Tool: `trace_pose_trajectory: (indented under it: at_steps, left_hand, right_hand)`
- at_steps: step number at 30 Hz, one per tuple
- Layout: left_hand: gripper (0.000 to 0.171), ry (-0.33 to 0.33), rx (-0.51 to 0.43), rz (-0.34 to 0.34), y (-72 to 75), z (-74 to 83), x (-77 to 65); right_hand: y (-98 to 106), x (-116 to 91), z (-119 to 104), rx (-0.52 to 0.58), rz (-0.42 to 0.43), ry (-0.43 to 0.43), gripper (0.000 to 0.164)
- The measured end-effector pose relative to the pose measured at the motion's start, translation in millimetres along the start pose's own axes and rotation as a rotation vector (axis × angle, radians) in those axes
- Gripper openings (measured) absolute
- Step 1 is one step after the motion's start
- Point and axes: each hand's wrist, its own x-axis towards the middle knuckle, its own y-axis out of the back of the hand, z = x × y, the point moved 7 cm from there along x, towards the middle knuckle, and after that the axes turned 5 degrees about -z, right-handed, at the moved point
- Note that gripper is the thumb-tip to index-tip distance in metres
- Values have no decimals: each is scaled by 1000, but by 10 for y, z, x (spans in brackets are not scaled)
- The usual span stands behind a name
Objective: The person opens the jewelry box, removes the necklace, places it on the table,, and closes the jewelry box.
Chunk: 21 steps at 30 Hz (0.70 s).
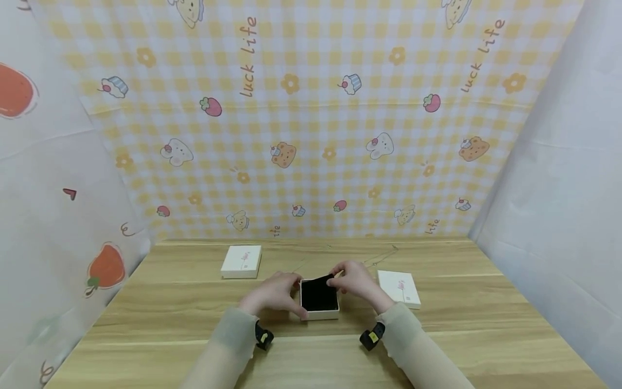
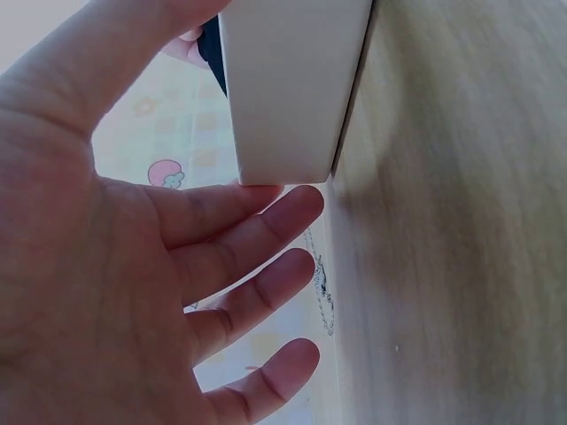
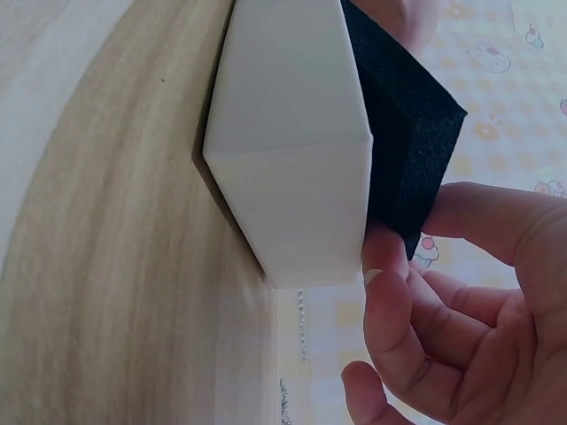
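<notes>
A small white box base (image 1: 323, 315) sits on the wooden table between both hands. My left hand (image 1: 274, 296) grips it at its left side, thumb at the near corner and index finger at the far one; the other fingers are spread, as the left wrist view shows. A black foam pad (image 1: 318, 295) fits inside the box. Its far right corner is pinched between thumb and fingers of my right hand (image 1: 357, 280). In the right wrist view the foam pad (image 3: 416, 133) tilts up out of the box, one edge raised above the rim.
A white box (image 1: 241, 260) with pink lettering stands at the back left. To the right lies a white lid (image 1: 398, 287) with similar lettering. Behind the right hand a thin chain necklace (image 1: 384, 257) lies on the table (image 1: 311, 356). A checked cloth (image 1: 311, 135) hangs behind.
</notes>
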Motion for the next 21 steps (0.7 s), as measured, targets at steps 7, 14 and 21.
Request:
trace_pose_trajectory:
  at_steps: [7, 14, 21]
  left_hand:
    - [75, 16, 11, 9, 10, 9, -1]
    - [73, 30, 11, 7, 31, 21, -4]
    - [74, 27, 32, 9, 20, 23, -6]
  right_hand:
    - [-1, -8, -18, -26, 8, 0, 23]
    - [26, -38, -79, -47, 6, 17, 27]
    - [27, -38, -93, -74, 10, 42, 28]
